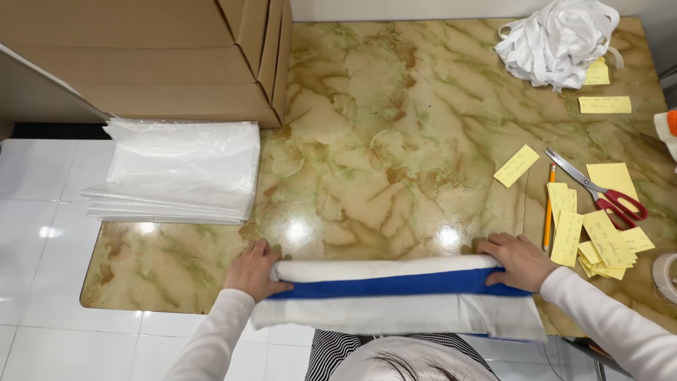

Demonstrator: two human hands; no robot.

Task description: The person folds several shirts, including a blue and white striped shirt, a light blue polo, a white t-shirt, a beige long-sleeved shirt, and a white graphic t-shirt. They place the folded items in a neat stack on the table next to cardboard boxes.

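Note:
A white cloth with a blue band (395, 286) lies folded lengthwise at the near edge of the marbled table (395, 127). My left hand (255, 268) grips the cloth's left end, fingers curled over the fold. The right end is held the same way by my right hand (516, 259). The cloth's lower white layer hangs a little over the table edge toward me.
A stack of clear plastic bags (180, 169) sits at the left, with cardboard boxes (155, 56) behind it. A heap of white ribbon (557, 39) lies at the back right. Yellow paper slips (599, 240), red-handled scissors (599, 190) and a pencil (548, 208) lie at the right.

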